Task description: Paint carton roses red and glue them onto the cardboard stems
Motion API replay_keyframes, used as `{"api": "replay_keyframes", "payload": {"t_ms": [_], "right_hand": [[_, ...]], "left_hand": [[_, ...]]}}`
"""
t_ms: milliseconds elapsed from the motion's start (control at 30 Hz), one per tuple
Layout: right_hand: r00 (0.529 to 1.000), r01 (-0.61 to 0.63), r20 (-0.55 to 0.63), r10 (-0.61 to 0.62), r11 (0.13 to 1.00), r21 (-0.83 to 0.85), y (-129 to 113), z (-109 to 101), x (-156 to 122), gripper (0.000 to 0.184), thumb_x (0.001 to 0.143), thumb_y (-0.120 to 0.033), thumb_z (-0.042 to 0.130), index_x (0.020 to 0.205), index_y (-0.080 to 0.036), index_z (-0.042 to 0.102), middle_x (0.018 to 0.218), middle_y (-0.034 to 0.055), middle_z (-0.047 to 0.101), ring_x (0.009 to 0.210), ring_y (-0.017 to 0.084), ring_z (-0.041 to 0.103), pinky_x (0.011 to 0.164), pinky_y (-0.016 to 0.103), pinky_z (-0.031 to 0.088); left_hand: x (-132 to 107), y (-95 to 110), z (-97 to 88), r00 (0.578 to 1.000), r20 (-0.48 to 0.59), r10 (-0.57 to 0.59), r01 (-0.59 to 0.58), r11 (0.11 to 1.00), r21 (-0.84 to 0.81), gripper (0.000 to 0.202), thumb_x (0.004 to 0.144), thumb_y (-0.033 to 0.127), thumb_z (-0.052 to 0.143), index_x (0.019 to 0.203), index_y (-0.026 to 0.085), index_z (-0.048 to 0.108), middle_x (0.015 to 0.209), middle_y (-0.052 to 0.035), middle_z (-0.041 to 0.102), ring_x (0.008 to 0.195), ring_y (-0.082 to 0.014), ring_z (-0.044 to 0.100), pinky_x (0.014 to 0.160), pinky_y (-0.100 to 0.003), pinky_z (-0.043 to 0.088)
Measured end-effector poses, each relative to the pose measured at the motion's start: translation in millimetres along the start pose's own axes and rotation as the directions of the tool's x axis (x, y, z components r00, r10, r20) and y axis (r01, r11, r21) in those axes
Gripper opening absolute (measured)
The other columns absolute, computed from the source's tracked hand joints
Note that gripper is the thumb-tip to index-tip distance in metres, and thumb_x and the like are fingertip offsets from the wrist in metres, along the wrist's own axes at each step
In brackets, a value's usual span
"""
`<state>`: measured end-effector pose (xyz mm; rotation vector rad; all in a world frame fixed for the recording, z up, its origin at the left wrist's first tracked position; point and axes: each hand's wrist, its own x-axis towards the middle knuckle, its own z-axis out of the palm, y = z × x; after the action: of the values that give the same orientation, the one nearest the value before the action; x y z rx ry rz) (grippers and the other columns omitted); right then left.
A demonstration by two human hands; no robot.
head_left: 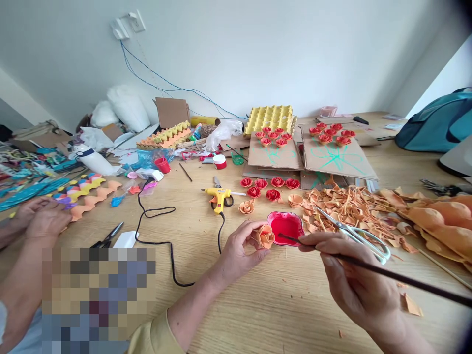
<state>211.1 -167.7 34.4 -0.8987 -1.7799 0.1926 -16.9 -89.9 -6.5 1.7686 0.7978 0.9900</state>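
Between the thumb and fingers of my left hand is an orange paper rose, with a little red at its centre. My right hand grips a long dark paintbrush. The brush tip dips into a flower-shaped dish of red paint, just right of the rose. Behind my left hand sit an unpainted orange rose and an orange paper cup. Several red-painted roses stand farther back.
A yellow glue gun trails a black cord. White-handled scissors lie by orange scraps. Cardboard sheets bear red flowers. At left, another person's hands touch coloured carton strips. A teal bag stands at right.
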Motion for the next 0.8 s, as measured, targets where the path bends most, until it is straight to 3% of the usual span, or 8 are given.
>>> {"api": "replay_keyframes", "payload": {"t_ms": [100, 267, 433, 667, 800], "right_hand": [[0.994, 0.056, 0.092, -0.065, 0.993, 0.101, -7.6, 3.9, -2.1, 0.032, 0.093, 0.001, 0.051, 0.118, -0.019, 0.053, 0.112, 0.0101, 0.071, 0.103, 0.017, 0.07, 0.087, 0.028, 0.058], [0.962, 0.155, 0.22, -0.158, 0.987, 0.032, -11.4, 9.3, -0.9, 0.027, 0.095, 0.002, 0.045, 0.113, -0.017, 0.054, 0.114, 0.0114, 0.071, 0.102, 0.013, 0.069, 0.089, 0.025, 0.054], [0.933, 0.211, 0.306, -0.189, 0.977, -0.039, -7.6, 14.2, -5.6, 0.023, 0.099, -0.002, 0.044, 0.114, -0.015, 0.056, 0.121, 0.0129, 0.071, 0.109, 0.016, 0.066, 0.098, 0.03, 0.051], [0.911, 0.303, 0.332, -0.244, 0.943, -0.14, -10.6, 12.7, -3.7, 0.022, 0.1, -0.003, 0.043, 0.113, -0.013, 0.057, 0.121, 0.016, 0.073, 0.111, 0.018, 0.069, 0.098, 0.033, 0.053], [0.921, 0.284, 0.314, -0.231, 0.95, -0.132, -9.6, 7.6, -5.3, 0.026, 0.099, -0.002, 0.041, 0.116, -0.014, 0.057, 0.121, 0.0153, 0.073, 0.115, 0.018, 0.068, 0.099, 0.032, 0.053]], "left_hand": [[-0.1, 2.4, 1.0, 1.0, 0.013, -0.008, 0.008, 1.0, -0.014, 0.046, 0.086, 0.028, 0.075, 0.129, 0.019, 0.063, 0.117, -0.0091, 0.065, 0.103, -0.0208, 0.068, 0.089, -0.03, 0.059], [-0.7, 4.6, 2.1, 0.999, 0.018, -0.037, 0.037, 0.999, -0.032, 0.047, 0.085, 0.028, 0.077, 0.129, 0.02, 0.062, 0.117, -0.009, 0.063, 0.107, -0.0219, 0.067, 0.091, -0.031, 0.059], [-1.2, 5.5, 2.6, 0.999, 0.028, -0.02, 0.02, 1.0, -0.02, 0.048, 0.085, 0.031, 0.077, 0.129, 0.019, 0.062, 0.116, -0.0091, 0.063, 0.106, -0.0214, 0.067, 0.092, -0.031, 0.059], [-0.2, 8.6, 2.9, 1.0, 0.005, -0.012, 0.012, 1.0, -0.007, 0.045, 0.084, 0.03, 0.078, 0.125, 0.019, 0.064, 0.113, -0.0085, 0.064, 0.101, -0.0205, 0.067, 0.089, -0.031, 0.06], [-0.3, 9.2, 2.8, 1.0, -0.005, -0.017, 0.017, 1.0, -0.006, 0.043, 0.084, 0.025, 0.075, 0.125, 0.02, 0.064, 0.114, -0.0084, 0.064, 0.102, -0.0207, 0.066, 0.087, -0.03, 0.061]]}}
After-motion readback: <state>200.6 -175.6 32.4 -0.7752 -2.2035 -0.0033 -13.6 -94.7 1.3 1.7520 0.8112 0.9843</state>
